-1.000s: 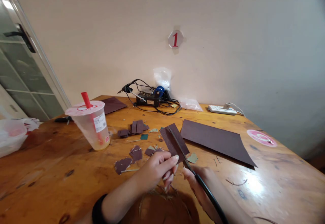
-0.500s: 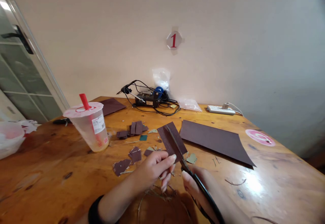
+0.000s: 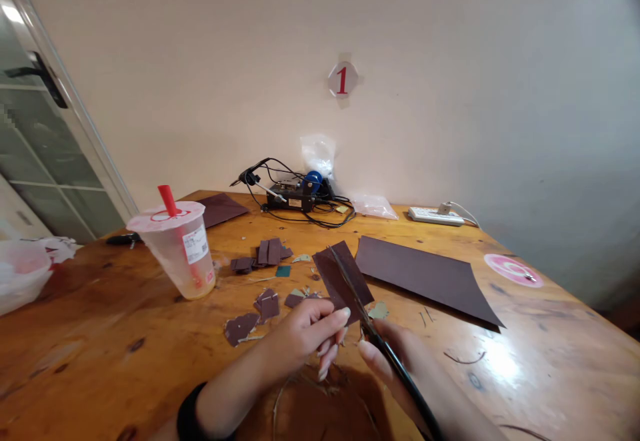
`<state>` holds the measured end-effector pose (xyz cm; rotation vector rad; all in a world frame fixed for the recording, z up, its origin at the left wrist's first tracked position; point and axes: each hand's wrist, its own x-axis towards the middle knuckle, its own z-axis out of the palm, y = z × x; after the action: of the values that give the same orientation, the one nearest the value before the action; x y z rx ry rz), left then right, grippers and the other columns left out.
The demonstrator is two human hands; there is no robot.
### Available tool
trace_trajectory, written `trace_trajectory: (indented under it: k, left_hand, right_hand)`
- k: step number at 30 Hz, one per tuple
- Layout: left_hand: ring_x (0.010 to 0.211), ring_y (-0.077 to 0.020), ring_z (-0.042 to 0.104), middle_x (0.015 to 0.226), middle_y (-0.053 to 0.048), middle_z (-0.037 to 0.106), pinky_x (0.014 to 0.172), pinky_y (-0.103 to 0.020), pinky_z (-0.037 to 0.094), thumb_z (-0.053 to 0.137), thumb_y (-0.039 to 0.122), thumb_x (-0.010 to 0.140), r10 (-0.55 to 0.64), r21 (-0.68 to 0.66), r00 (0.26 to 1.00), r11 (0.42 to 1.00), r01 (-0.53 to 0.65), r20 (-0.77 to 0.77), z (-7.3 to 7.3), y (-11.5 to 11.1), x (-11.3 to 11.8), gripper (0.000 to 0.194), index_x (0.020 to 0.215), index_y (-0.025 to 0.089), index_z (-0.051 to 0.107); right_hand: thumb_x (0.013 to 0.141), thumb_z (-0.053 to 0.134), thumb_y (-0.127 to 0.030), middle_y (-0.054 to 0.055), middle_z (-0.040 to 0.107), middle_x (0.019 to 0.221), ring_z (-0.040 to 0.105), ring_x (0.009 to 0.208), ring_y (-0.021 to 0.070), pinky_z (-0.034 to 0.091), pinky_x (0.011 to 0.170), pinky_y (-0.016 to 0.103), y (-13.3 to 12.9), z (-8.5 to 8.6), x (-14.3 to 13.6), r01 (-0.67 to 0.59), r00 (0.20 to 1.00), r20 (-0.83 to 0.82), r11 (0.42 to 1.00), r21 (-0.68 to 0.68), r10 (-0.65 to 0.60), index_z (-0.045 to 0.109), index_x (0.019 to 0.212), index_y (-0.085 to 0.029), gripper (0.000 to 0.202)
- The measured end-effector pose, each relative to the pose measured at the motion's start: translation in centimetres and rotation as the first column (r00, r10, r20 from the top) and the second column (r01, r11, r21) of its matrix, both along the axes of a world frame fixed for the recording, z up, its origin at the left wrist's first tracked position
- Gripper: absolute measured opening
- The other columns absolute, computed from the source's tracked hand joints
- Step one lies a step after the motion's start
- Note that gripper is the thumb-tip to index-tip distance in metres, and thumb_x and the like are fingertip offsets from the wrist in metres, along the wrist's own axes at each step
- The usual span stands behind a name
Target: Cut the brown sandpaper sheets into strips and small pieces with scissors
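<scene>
Between the thumb and fingers of my left hand is a small rectangular piece of dark brown sheet, held at its near edge. My right hand grips a pair of black-handled scissors. The scissors' blade lies lengthwise across the brown piece, pointing away from me; the lower blade is hidden beneath it. Cut brown pieces lie in a loose pile beyond my left hand, with brown scraps nearer. To the right rests a larger dark brown sheet, its near corner curled slightly.
A lidded plastic cup with a red straw stands at left. Against the wall sit a soldering station with tangled cables, a clear plastic bag and a white power strip. Thin offcut strips lie on the wooden table.
The brown piece and both hands have shifted very slightly to the right. The scissors' blade still lies over the piece, and the grips look the same.
</scene>
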<state>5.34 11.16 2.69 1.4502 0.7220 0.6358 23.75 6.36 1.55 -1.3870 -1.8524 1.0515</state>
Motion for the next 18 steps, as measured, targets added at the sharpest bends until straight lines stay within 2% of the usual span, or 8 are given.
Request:
trace_trajectory:
  k: [4, 7, 11, 14, 18]
  left_hand:
    - [0.033, -0.0069, 0.038, 0.038, 0.01, 0.039, 0.04, -0.021, 0.033, 0.054, 0.067, 0.079, -0.034, -0.025, 0.999, 0.999, 0.033, -0.015, -0.16, -0.12, 0.26, 0.049, 0.061, 0.021, 0.047]
    - [0.034, -0.007, 0.04, 0.039, 0.009, 0.041, 0.038, -0.02, 0.03, 0.053, 0.067, 0.079, -0.037, -0.026, 0.998, 0.999, 0.036, -0.041, -0.24, -0.23, 0.42, 0.05, 0.06, 0.022, 0.046]
    - [0.034, -0.0072, 0.041, 0.041, 0.009, 0.042, 0.037, -0.021, 0.029, 0.053, 0.067, 0.078, -0.026, -0.034, 0.998, 0.999, 0.024, -0.05, -0.31, -0.31, 0.58, 0.05, 0.059, 0.022, 0.046]
    - [0.034, -0.007, 0.041, 0.042, 0.009, 0.041, 0.037, -0.021, 0.03, 0.055, 0.067, 0.077, -0.029, -0.021, 0.999, 0.999, 0.028, -0.02, -0.34, -0.3, 0.69, 0.05, 0.059, 0.022, 0.045]
    - [0.034, -0.0064, 0.04, 0.042, 0.009, 0.041, 0.037, -0.021, 0.028, 0.053, 0.065, 0.08, -0.021, 0.003, 0.999, 1.0, 0.021, -0.031, -0.39, -0.26, 0.78, 0.049, 0.059, 0.021, 0.045]
  right_hand:
    - [0.089, 0.045, -0.065, 0.009, 0.068, 0.09, 0.062, 0.08, 0.0222, 0.05, 0.071, 0.03, 0.09, -0.27, 0.07, 0.024, 1.0, -0.014, 0.999, 0.022, -0.023, 0.063, 0.094, -0.015, 0.053]
    - [0.09, 0.039, -0.068, 0.007, 0.065, 0.082, 0.059, 0.075, 0.0195, 0.048, 0.067, 0.028, 0.1, -0.21, 0.03, 0.03, 1.0, 0.001, 0.998, 0.047, -0.03, 0.063, 0.091, -0.015, 0.057]
    - [0.087, 0.029, -0.077, 0.001, 0.048, 0.062, 0.045, 0.056, 0.0137, 0.035, 0.05, 0.024, 0.17, -0.28, -0.1, 0.075, 0.989, 0.125, 0.996, 0.039, -0.079, 0.057, 0.077, -0.017, 0.067]
    - [0.083, 0.02, -0.083, -0.001, 0.039, 0.058, 0.037, 0.053, 0.0123, 0.027, 0.047, 0.025, 0.25, -0.41, -0.23, 0.11, 0.975, 0.196, 0.994, -0.004, -0.107, 0.051, 0.07, -0.018, 0.073]
    - [0.087, 0.018, -0.078, 0.003, 0.049, 0.063, 0.044, 0.059, 0.0149, 0.035, 0.053, 0.027, 0.2, -0.74, -0.35, 0.094, 0.977, 0.188, 0.994, 0.056, -0.103, 0.057, 0.071, -0.015, 0.075]
